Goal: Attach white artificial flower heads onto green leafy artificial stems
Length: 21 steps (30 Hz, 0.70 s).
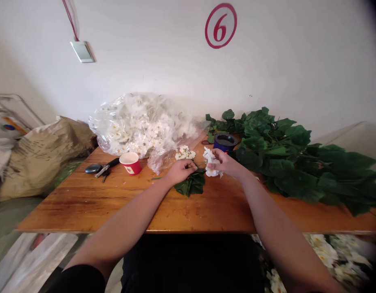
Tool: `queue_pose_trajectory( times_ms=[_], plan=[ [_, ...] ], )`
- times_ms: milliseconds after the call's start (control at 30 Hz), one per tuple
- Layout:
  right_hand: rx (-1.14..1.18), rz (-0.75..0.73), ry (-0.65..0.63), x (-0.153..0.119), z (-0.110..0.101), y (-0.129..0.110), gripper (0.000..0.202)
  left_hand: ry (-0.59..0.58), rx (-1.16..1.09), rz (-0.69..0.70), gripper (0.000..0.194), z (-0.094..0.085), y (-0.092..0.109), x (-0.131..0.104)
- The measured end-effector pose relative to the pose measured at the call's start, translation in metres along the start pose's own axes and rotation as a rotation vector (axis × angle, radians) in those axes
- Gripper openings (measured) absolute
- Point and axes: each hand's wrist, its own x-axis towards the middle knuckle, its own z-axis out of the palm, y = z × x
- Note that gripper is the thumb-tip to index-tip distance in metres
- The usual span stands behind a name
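Observation:
My left hand [182,171] is closed on the stem of a green leaf sprig [190,184], whose leaves hang just above or on the wooden table. White artificial flowers [212,163] are in my right hand [226,163], its thumb and fingers closed around their right side. The two hands are close together, with the flowers beside the sprig. Behind my left hand lies a small bunch of white flowers [185,153]. A dark blue pot with a black inside [225,142] stands just behind my right hand.
A clear plastic bag of white flowers [145,126] fills the back left. Heaped green leaf stems [285,158] cover the right. A red paper cup [130,163] and keys with a black fob [102,168] sit at left on the wooden table [114,203]. Brown sacking [44,154] stands beyond.

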Motion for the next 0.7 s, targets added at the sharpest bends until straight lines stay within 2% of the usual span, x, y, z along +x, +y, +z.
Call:
queue_pose_trajectory(
  times_ms=[67,200,333,500,700],
  plan=[
    [-0.062,-0.002,-0.019,0.001,-0.002,0.003,0.055,-0.013,-0.03,0.01,0.026,0.0,-0.002,0.001],
    [-0.171,0.006,0.118,0.007,0.002,0.009,0.043,-0.005,0.046,0.015,0.025,0.001,-0.005,0.002],
    [-0.202,0.029,0.213,0.01,0.01,0.009,0.041,-0.002,0.092,0.025,0.021,0.002,-0.007,0.002],
    [-0.205,0.034,0.25,0.011,0.019,0.01,0.045,-0.008,0.089,-0.009,0.021,0.005,-0.007,0.003],
    [-0.304,-0.014,0.304,0.015,0.028,0.018,0.036,0.017,0.039,-0.079,0.023,0.008,-0.002,0.004]
  ],
)
